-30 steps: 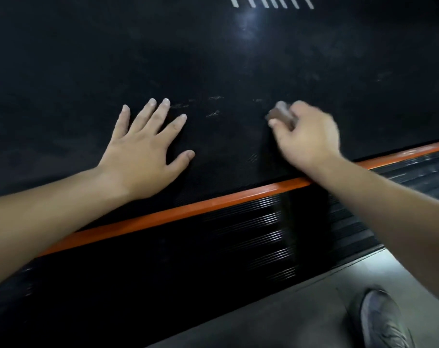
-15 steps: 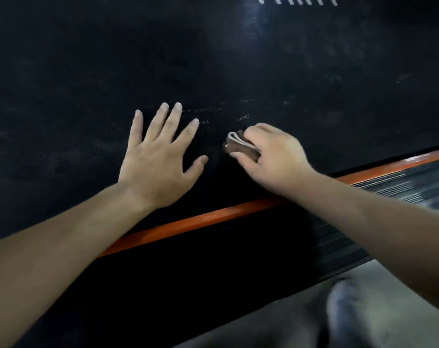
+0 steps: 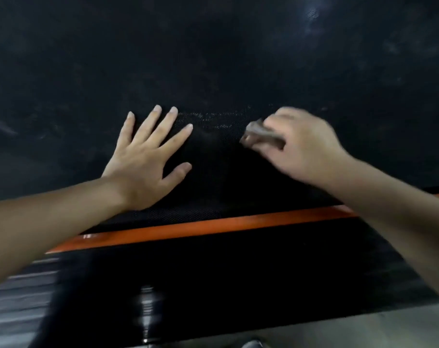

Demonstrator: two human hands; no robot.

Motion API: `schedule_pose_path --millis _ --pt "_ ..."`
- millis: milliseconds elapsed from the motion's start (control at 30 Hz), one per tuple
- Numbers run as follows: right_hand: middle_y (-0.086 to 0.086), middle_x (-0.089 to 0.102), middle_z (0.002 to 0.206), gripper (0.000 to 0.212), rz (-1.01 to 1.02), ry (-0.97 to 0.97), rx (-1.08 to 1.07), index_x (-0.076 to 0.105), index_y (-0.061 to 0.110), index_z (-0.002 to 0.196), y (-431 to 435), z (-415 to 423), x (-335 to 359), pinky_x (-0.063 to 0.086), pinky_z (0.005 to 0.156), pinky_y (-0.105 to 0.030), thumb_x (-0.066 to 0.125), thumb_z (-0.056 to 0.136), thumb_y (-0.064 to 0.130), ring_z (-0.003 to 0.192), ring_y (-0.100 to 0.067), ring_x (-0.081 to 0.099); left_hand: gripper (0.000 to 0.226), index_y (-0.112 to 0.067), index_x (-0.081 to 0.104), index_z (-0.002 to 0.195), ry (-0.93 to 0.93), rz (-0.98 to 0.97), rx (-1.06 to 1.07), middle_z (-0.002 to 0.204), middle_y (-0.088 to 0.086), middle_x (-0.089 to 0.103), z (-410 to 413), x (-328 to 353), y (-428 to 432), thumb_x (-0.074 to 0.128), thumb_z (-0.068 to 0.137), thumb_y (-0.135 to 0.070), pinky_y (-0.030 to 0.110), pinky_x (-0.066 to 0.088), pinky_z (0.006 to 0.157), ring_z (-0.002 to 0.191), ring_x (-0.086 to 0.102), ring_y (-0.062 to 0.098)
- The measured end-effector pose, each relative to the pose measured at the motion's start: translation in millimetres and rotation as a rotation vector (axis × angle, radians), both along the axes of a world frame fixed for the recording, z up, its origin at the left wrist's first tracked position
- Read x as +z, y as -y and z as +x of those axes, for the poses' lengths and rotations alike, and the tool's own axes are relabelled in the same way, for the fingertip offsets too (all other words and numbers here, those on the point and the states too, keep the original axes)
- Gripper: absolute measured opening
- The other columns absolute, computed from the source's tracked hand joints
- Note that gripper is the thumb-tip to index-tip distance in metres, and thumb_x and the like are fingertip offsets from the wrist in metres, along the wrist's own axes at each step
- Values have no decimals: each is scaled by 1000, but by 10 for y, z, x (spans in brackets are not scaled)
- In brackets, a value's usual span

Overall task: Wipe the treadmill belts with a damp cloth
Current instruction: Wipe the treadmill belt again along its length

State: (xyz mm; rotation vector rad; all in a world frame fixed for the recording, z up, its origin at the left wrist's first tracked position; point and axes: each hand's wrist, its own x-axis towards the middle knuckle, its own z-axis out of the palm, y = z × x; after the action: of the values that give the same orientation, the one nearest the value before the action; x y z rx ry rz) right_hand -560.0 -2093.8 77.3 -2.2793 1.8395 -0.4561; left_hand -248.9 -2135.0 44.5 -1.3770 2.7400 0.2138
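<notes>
Left hand (image 3: pixel 143 167): flat on the belt (image 3: pixel 213 59), fingers spread.
Right hand (image 3: pixel 301 146): blurred; its grip seems to pinch the folded cloth (image 3: pixel 260 133) against the belt.
Orange strip (image 3: pixel 213 228): beside the belt's near edge.

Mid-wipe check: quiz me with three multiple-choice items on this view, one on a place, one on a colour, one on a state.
1. The cloth is: A lying loose; B in the right hand; C on the floor.
2. The stripe along the belt edge is: A white; B orange; C green.
3. The left hand is: A fisted; B lifted clear; C flat, fingers spread.
Answers: B, fingers curl round the brown cloth; B, the stripe shows orange; C, palm down on the belt.
</notes>
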Motion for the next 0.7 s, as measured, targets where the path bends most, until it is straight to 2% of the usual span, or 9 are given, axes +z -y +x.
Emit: schedule_pose_path --millis 67,100,233,267,433,500,600,633,700 --pt "5 54 87 28 4 39 -177 57 20 85 -1 -36 -5 39 64 -31 66 89 46 84 -24 58 73 -31 11 165 26 4 3 174 1 -5 -35 20 -17 15 101 -65 61 -2 126 159 -12 23" --pt "3 55 87 27 1 56 -168 57 19 84 -65 83 -26 41 64 -32 68 89 44 84 -25 59 73 -31 11 165 28 4 11 174 2 -4 -41 21 -22 16 101 -65 61 -1 126 160 -11 23" --pt "0 57 85 29 86 57 227 60 20 84 -338 614 -83 44 63 -34 64 91 47 80 -26 59 74 -30 15 165 10 -17 15 174 2 1 -24 -5 -20 20 100 -64 61 0 126 160 -8 24" --pt "1 57 85 30 106 42 243 60 21 84 -268 545 -45 43 64 -33 62 90 50 82 -26 60 74 -30 16 165 3 -20 15 174 2 1 -23 -10 -18 20 99 -64 61 0 126 160 -7 23" --pt "7 48 82 33 9 -63 -249 50 25 78 -154 -42 96 41 66 -34 54 84 57 85 -31 60 75 -32 14 164 -40 0 18 174 1 -2 -25 -19 -28 17 98 -67 60 -4 126 160 -11 21" --pt "9 47 80 34 11 -26 -184 45 26 76 -371 268 56 41 66 -34 55 86 57 83 -27 58 76 -32 13 164 -49 -9 22 174 2 -2 -23 -19 -31 15 97 -67 61 -4 126 160 -11 22" --pt "6 53 81 39 156 0 6 53 23 77 -572 676 61 45 69 -35 53 89 60 82 -21 56 76 -32 12 164 -50 -12 8 174 4 -2 -7 -18 -19 14 98 -68 61 -5 126 160 -11 24" --pt "2 56 82 43 145 -59 15 58 20 78 -564 656 71 47 72 -37 53 89 61 83 -24 57 74 -31 13 164 -60 -2 -2 174 4 -2 8 -8 -11 16 99 -67 60 -6 126 160 -11 25" --pt "-5 59 84 47 82 -146 -146 64 16 83 -530 456 110 50 76 -40 51 87 61 88 -34 59 73 -30 16 164 -92 42 -35 174 5 -1 66 30 3 22 100 -64 58 -7 126 160 -11 24"
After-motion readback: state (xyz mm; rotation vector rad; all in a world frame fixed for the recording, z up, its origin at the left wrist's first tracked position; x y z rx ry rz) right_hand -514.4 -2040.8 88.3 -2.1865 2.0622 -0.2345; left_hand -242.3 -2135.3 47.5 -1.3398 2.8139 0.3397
